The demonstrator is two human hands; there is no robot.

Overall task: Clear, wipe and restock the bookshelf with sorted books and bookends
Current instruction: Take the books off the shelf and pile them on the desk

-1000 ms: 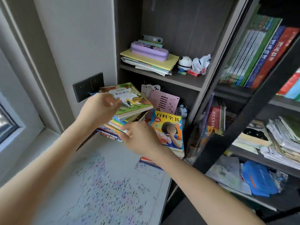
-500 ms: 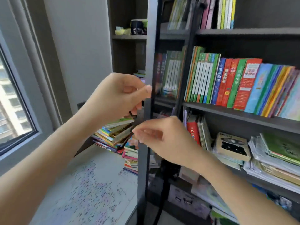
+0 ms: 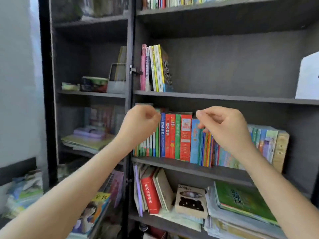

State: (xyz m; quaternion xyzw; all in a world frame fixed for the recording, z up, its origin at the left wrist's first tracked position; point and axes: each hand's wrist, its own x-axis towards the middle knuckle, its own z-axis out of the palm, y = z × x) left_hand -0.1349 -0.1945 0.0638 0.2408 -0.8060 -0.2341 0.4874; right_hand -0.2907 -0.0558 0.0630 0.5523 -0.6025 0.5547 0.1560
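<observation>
Left hand (image 3: 139, 121) and right hand (image 3: 222, 125) raised and spread apart, now before the upright books (image 3: 177, 135), view swung onto bookshelf (image 3: 215, 97)

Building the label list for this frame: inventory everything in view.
bookshelf: one, dark grey, fills the view
upright book row: many, green, blue, red, middle shelf
small book group: several, pink and yellow, shelf above, left end
white sheet: one, white, right edge of that shelf
red book: one, red, leaning on lower shelf
tan box: one, black shape on front, beside red book
green book: one, flat atop lower-right stack
grey holder: one, left compartment
left hand: one, fingers curled, before row's left end, grip unclear
right hand: one, fingers curled, before row's middle, grip unclear
</observation>
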